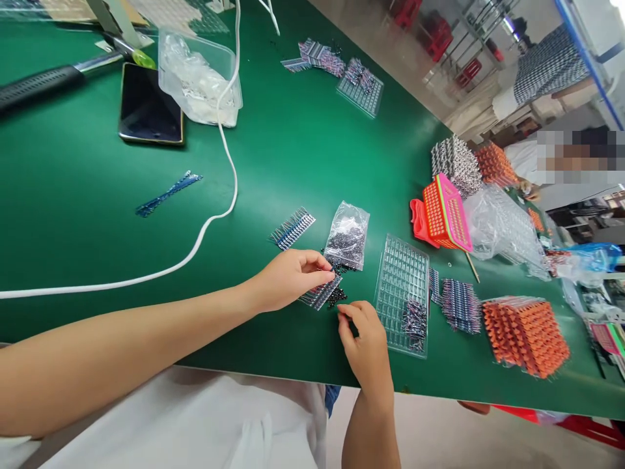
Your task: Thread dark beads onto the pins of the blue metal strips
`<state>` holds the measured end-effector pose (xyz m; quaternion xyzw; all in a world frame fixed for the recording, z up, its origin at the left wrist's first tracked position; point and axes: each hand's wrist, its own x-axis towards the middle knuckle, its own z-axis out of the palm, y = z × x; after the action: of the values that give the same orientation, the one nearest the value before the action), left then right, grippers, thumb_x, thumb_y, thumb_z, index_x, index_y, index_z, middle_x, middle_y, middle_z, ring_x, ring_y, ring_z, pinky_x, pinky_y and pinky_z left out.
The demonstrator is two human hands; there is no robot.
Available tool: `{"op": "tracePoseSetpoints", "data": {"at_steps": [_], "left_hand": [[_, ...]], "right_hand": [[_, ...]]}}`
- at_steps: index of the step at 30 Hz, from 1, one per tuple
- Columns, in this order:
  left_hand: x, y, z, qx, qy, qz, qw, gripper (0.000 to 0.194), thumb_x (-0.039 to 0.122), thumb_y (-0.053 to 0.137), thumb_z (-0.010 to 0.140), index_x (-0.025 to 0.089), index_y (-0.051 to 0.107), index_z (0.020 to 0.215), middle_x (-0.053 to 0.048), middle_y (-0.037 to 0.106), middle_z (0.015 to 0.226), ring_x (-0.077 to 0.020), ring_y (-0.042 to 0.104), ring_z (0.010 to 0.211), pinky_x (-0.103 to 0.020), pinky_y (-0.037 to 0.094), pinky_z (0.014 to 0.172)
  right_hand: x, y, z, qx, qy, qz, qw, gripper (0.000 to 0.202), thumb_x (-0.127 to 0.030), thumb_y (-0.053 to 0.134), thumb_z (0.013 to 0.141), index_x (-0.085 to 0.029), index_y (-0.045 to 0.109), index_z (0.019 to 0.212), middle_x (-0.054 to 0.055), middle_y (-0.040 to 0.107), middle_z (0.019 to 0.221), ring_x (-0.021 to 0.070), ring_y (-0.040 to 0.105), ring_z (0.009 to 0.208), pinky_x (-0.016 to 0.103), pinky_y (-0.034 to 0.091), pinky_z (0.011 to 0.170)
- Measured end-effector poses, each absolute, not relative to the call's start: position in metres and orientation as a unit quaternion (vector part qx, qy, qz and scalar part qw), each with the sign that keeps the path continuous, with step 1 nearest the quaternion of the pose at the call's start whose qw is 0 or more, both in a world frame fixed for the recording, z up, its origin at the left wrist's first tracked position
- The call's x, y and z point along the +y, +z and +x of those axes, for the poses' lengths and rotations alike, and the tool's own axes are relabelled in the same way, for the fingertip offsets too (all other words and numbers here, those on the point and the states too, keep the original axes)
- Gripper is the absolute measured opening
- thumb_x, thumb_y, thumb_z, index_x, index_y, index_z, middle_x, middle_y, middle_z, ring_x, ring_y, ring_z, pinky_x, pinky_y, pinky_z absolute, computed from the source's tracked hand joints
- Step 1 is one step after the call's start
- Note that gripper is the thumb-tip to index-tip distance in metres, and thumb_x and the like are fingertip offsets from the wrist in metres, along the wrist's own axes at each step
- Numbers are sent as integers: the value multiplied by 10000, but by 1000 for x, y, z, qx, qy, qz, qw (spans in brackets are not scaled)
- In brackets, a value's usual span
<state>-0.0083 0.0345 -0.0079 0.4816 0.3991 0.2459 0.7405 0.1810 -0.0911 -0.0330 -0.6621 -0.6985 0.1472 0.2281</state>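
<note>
My left hand point(291, 279) is closed in a pinch over a strip of small wire-legged parts point(318, 296). A speck of blue shows at its fingertips, too small to name. Beside the strip lies a loose pile of tiny black pieces point(336, 298). My right hand point(366, 339) has thumb and forefinger drawn together at the near edge of this pile; what they hold, if anything, is too small to see. Just beyond both hands is a clear plastic bag point(347, 236) of black pieces. A clear compartment tray point(401, 286) sits right of my right hand, with wire-legged parts heaped at its near end.
Another strip point(293, 228) lies beyond my left hand. A white cable point(205, 228) crosses the green table point(273, 150). At left are a phone point(149, 107), a plastic tub point(195, 78) and a hammer-like tool point(53, 85). Rightward stand baskets point(442, 212) and orange stacks point(525, 335); another person sits beyond.
</note>
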Motion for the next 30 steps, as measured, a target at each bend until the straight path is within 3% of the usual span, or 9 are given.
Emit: {"op": "tracePoseSetpoints", "data": {"at_steps": [10,19,25,30], "left_hand": [[34,-10,-8,394,248,477,745,157,310,711,769,165,660,803,9,685,751,-150,632,725,-293,481,721],[34,-14,-7,386,251,483,745,153,299,709,780,160,657,821,6,672,766,-144,615,734,-282,461,707],[33,-14,-8,384,246,486,745,154,300,709,775,158,663,813,3,677,757,-146,621,726,-283,465,702],[33,-15,-8,377,236,509,737,159,317,704,778,166,667,809,0,697,762,-162,650,741,-280,489,700]], "right_hand": [[-95,-38,176,-707,111,-662,223,221,-159,519,964,-236,691,1078,60,647,941,195,612,895,346,513,785],[-90,-36,178,-773,38,-616,149,222,-143,536,966,-223,684,1111,73,680,961,205,580,853,358,451,747],[-77,-27,175,-810,1,-581,76,170,-138,512,975,-200,666,1008,64,680,883,201,558,805,348,391,703],[-70,-33,174,-805,-7,-584,105,112,-126,554,928,-179,650,902,51,654,814,189,563,756,330,385,666]]}}
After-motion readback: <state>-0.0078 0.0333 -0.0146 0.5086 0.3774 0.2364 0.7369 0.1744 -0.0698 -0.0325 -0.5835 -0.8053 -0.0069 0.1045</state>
